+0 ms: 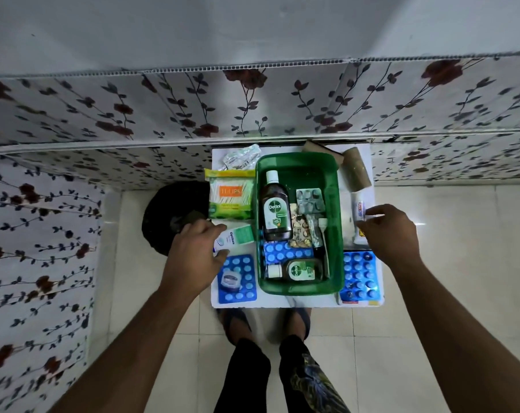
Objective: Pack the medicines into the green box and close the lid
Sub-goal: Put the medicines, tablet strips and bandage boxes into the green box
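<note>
The green box [337, 210] stands open on a small white table [282, 302]. Inside lie a large Dettol bottle [275, 208], a small Dettol bottle [297, 271], a blue blister sheet [285, 253], silver and gold pill strips [309, 199] and a thin white stick. My left hand [197, 248] pinches a white and green Optihex carton [235, 236] left of the box. My right hand [387, 234] has its fingers on a white tube [360, 210] right of the box. No lid can be picked out.
On the table lie a Tulips cotton-bud pack [230, 193], a crumpled foil strip [241, 158], a blue blister sheet [238, 278] with a small jar [231, 280] on it, another blue sheet [360, 275], and brown bandage rolls [355, 169]. A black bin [175, 216] stands to the left. Floral panels lie behind.
</note>
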A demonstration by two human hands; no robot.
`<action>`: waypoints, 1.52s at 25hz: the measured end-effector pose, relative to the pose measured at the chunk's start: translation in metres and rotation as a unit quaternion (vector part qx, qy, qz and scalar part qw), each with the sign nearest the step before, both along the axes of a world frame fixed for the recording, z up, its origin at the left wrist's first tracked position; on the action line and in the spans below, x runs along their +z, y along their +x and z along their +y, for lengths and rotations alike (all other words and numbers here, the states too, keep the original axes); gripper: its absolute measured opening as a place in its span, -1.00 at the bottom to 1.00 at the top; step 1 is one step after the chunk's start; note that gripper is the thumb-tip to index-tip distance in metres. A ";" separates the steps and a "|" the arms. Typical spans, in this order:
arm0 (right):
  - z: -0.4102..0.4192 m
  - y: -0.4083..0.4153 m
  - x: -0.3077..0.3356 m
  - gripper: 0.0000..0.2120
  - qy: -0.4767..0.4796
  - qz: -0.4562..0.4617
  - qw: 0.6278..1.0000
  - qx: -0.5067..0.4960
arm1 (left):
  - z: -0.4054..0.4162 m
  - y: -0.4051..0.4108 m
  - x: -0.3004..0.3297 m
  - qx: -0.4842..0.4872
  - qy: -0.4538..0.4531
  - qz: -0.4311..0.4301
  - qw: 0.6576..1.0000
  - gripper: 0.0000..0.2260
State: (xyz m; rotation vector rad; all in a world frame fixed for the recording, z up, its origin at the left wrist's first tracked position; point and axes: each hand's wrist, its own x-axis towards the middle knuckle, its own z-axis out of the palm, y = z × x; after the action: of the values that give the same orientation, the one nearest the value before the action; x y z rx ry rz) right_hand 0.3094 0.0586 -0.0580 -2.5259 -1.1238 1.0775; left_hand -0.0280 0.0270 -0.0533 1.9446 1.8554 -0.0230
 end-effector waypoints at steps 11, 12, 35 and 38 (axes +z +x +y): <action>-0.010 0.009 0.042 -0.84 0.068 0.100 0.986 -0.116 | 0.029 0.094 0.117 0.210 -0.021 -0.187 0.959 -0.79; -0.012 0.011 0.049 -0.83 0.087 0.124 0.979 -0.139 | 0.041 0.114 0.109 0.198 -0.041 -0.175 0.963 -0.79; 0.037 -0.124 0.061 -0.96 0.056 -0.106 0.957 0.264 | 0.042 0.018 0.053 0.314 -0.032 -0.241 0.918 -0.84; 0.042 -0.134 0.052 -0.92 0.065 -0.136 0.946 0.287 | 0.038 0.005 0.041 0.295 -0.036 -0.256 0.920 -0.85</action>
State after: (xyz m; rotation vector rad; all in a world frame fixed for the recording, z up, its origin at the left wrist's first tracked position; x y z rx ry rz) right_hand 0.1754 0.1008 -0.0064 -2.3417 -2.0210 0.7220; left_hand -0.0233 0.0646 -0.0123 1.1189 1.9377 0.5421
